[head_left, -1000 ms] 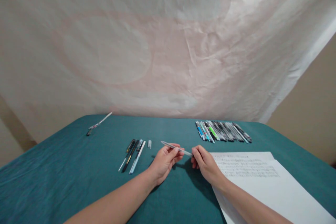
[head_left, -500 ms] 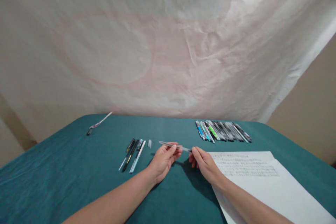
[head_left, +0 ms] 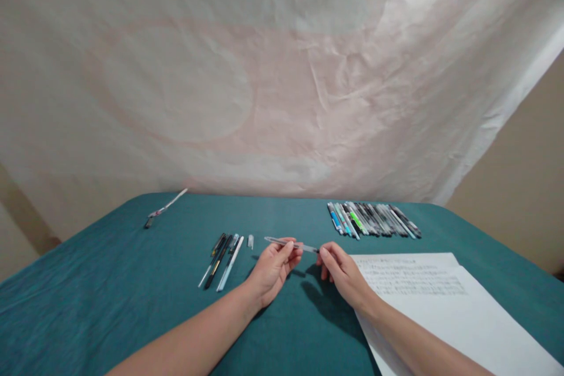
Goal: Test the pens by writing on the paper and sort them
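A slim clear pen (head_left: 304, 247) is held nearly level above the table between my two hands. My left hand (head_left: 274, 267) pinches its barrel between thumb and fingers. At the pen's dark right end, my right hand (head_left: 341, 270) closes its thumb and forefinger; the very tip is hidden by those fingers. Left of my left hand, a small clear pen cap (head_left: 251, 241) stands apart on the cloth. Beside it lie several pens, among them a black pen (head_left: 218, 262) and a pale blue-white pen (head_left: 230, 264).
White paper sheets (head_left: 445, 323) with handwritten lines lie under my right forearm. A row of many pens (head_left: 374, 221) sits at the back right. One white pen-like item (head_left: 166, 207) lies at the back left on the green tablecloth (head_left: 110, 282). A pale sheet (head_left: 282, 82) hangs behind.
Both hands hold nearly the same pose on the pen. The right fingers have shifted very slightly at its dark end, and the view has moved a little.
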Demonstrator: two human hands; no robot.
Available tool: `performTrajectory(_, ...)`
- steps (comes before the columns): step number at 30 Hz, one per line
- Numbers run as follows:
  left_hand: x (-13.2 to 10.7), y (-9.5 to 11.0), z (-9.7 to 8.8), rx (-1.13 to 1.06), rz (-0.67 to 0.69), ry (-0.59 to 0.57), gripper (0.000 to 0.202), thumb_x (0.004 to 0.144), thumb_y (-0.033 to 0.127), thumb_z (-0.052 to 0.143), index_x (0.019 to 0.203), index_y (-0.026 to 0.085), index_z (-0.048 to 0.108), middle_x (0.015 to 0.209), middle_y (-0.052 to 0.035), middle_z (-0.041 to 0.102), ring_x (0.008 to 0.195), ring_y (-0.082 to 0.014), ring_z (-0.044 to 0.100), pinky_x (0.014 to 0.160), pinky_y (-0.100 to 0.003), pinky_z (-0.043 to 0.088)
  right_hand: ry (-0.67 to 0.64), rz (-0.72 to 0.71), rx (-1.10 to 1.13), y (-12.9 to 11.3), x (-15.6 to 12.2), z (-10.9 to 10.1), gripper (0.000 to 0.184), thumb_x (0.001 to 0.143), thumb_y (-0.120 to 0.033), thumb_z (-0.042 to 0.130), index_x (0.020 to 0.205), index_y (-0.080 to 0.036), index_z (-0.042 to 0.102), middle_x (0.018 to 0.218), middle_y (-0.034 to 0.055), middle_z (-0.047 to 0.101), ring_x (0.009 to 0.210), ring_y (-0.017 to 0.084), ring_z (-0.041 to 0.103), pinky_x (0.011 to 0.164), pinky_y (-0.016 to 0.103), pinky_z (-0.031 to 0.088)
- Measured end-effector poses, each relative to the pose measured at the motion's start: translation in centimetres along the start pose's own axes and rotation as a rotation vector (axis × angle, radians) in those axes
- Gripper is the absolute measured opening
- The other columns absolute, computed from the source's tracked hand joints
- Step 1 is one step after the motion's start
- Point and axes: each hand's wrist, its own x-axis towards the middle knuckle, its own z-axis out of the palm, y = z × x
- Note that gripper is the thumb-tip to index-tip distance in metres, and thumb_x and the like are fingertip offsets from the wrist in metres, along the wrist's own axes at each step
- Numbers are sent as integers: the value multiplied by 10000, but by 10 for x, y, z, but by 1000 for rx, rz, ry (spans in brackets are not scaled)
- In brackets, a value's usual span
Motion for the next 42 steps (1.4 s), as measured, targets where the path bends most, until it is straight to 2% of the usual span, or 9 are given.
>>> performTrajectory(3,0,0,0,17,3,-17,93,799,134,584,889,129,558,887,-74,656,715,-94,612,698,-205,495,-12,-38,-40,-1,-1,-1,281,854,-455,408,831,-196,513,649,-22,546,545,112,517,503,211,386)
performTrajectory(8,-1,-1,-2,62,0,-52,112,793,140,594,902,129,569,910,-75,655,711,-87,606,688,-193,493,-19,-35,-138,3,1,-1,410,892,-439,318,660,-177,530,522,-21,500,513,111,490,520,217,371)
performTrajectory(15,4,-1,0,61,3,-28,122,793,127,590,913,134,577,883,-59,661,705,-75,598,676,-170,493,2,-81,-109,-2,2,-5,315,884,-431,368,758,-181,514,601,-31,532,551,98,511,561,210,382)
performTrajectory(22,8,1,2,102,-8,-42,123,803,95,565,919,126,592,898,-66,644,702,-78,588,674,-183,501,-36,-66,-76,8,7,-9,450,912,-431,275,630,-170,509,563,-18,511,525,90,508,548,206,396)
performTrajectory(26,3,5,8,63,-52,-59,73,825,141,546,885,130,587,770,-25,610,640,-64,561,641,-180,490,-3,-98,-26,10,7,-10,313,925,-364,264,856,-183,510,666,-16,546,514,82,505,509,194,396)
performTrajectory(28,-3,6,14,81,-143,-148,83,828,205,552,861,132,577,715,-2,579,589,-53,532,619,-179,474,-10,-169,-69,9,6,-11,226,916,-296,303,1060,-202,450,753,-11,563,535,82,510,527,195,410)
performTrajectory(32,-18,-1,23,371,-315,-398,213,795,337,584,798,127,551,645,21,535,508,-40,450,494,-143,373,-127,-388,-351,4,0,-13,388,852,-154,379,1226,-254,398,928,20,572,752,118,549,685,228,431)
performTrajectory(37,-25,-7,26,836,-121,-523,345,836,447,460,715,129,520,560,30,490,475,-66,404,448,-175,310,-225,-502,-578,-5,-3,-16,358,788,-144,460,1132,-225,520,961,44,566,787,142,551,672,222,431)
performTrajectory(42,-39,2,33,1166,273,-669,281,897,370,349,941,190,559,919,-39,592,869,-159,530,786,-270,406,94,-441,-430,-19,13,-42,291,880,-270,382,1121,-216,536,903,42,573,751,132,557,682,234,445)
